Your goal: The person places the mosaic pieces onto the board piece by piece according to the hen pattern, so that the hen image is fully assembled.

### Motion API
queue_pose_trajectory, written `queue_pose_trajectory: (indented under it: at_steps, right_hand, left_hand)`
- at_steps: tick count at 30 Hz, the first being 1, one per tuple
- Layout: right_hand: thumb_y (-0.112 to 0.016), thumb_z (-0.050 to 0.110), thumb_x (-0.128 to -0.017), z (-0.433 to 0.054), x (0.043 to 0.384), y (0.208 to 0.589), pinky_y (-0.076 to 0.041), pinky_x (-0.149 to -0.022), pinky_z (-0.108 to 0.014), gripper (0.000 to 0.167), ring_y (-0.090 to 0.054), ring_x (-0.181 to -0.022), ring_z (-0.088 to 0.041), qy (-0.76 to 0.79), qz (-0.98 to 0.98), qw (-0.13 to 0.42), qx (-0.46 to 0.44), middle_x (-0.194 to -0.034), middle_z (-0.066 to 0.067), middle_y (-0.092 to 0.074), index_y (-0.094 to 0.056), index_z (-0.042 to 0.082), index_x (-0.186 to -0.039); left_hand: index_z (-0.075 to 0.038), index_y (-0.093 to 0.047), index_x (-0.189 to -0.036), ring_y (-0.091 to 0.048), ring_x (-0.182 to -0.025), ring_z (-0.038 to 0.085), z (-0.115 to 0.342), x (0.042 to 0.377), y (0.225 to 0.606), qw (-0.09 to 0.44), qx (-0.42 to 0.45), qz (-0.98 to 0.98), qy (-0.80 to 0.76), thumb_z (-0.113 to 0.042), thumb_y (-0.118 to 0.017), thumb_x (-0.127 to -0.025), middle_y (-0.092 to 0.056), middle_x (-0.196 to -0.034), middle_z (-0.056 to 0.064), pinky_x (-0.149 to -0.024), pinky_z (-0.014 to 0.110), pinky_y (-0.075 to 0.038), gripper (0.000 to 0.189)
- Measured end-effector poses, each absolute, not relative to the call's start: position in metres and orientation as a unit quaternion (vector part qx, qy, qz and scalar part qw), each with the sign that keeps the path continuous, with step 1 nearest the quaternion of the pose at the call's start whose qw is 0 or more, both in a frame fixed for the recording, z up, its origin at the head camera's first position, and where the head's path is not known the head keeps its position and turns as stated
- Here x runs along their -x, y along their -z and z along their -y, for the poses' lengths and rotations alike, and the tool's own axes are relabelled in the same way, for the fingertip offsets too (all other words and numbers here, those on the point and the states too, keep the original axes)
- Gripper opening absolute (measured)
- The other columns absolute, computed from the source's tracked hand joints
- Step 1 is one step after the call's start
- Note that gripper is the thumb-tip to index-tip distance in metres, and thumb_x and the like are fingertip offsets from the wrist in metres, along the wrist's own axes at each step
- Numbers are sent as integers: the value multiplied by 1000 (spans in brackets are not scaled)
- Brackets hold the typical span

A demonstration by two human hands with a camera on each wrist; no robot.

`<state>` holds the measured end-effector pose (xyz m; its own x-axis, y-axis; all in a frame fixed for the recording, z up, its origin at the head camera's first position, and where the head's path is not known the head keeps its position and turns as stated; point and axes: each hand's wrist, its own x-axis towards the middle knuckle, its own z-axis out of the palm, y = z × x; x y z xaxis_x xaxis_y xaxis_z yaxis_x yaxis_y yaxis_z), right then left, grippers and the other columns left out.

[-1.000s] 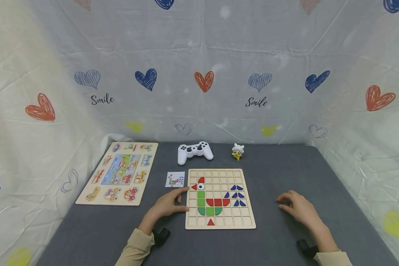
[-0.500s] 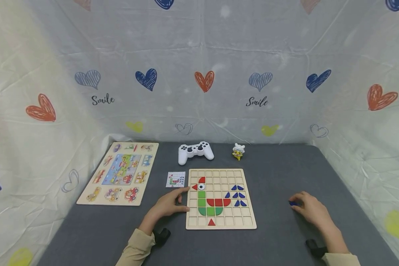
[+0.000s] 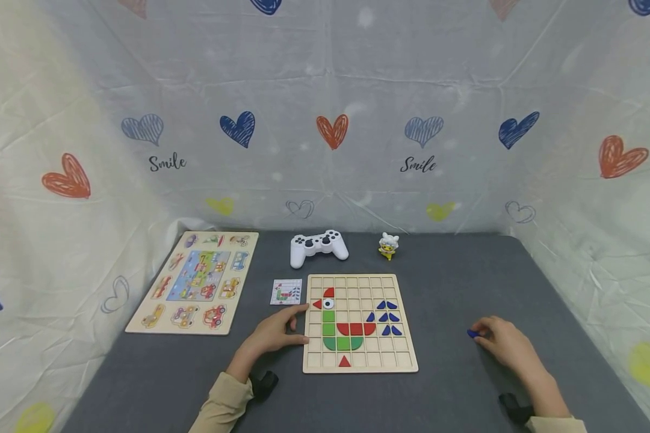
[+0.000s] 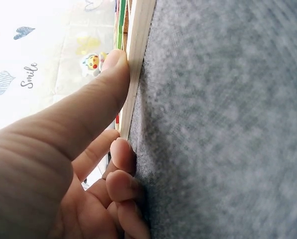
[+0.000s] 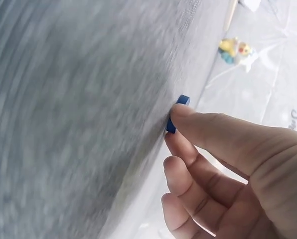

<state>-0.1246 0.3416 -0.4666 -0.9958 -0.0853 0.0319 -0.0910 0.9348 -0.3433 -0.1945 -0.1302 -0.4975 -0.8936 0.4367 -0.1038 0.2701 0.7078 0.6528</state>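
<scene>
Between thumb and fingertip, my right hand (image 3: 506,343) pinches a small blue puzzle piece (image 5: 182,101) just above the dark cloth, right of the wooden grid board (image 3: 381,359). Part of that piece is covered by the thumb. My left hand (image 3: 273,331) rests at the board's left edge, thumb and index finger apart and touching the rim; its other fingers are bent, as the left wrist view shows. On the board, red, green and blue pieces and a round eye piece form a bird, with several blue pieces (image 3: 387,318) at the right. A red triangle (image 3: 344,361) lies in the bottom row.
A small pattern card (image 3: 286,292) lies at the board's upper left. Farther left is a vehicle puzzle board (image 3: 195,282). A white game controller (image 3: 319,247) and a small yellow-and-white figurine (image 3: 388,246) stand behind, before the heart-printed curtain (image 3: 368,174).
My right hand moved right and took hold of the blue piece, which then showed between its fingers; since then it has shifted only slightly. The left hand stayed at the board.
</scene>
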Motion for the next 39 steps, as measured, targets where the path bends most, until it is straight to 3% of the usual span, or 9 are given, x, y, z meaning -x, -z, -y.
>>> queue_pose_trajectory:
  at_steps: [8, 27, 39]
  right_hand:
    - [-72, 9, -77, -318, 127, 467, -43, -58, -35, 11, -53, -66, -12, -169, 985, -11, -40, -77, 1, -59, -68, 9, -86]
    - [-75, 12, -75, -259, 130, 470, -38, -57, -27, 12, -46, -63, -3, -179, 978, 29, -98, -73, 9, -55, -68, 16, -83]
    - [-76, 15, -75, -234, 128, 468, -37, -57, -24, 12, -44, -62, -1, -187, 976, 24, -110, -73, 11, -54, -68, 20, -82]
  left_hand:
    - [-16, -48, -134, -34, -55, 7, 131, 194, 498, 124, -196, -914, -332, -42, -76, -73, -45, -79, -3, -52, 23, -28, 72]
    - [-15, -47, -135, -35, -55, 7, 131, 193, 497, 119, -204, -914, -329, -42, -76, -74, -45, -79, -4, -52, 22, -28, 73]
    - [-16, -47, -135, -34, -55, 7, 131, 194, 498, 122, -203, -914, -329, -41, -76, -74, -45, -79, -4, -53, 22, -28, 72]
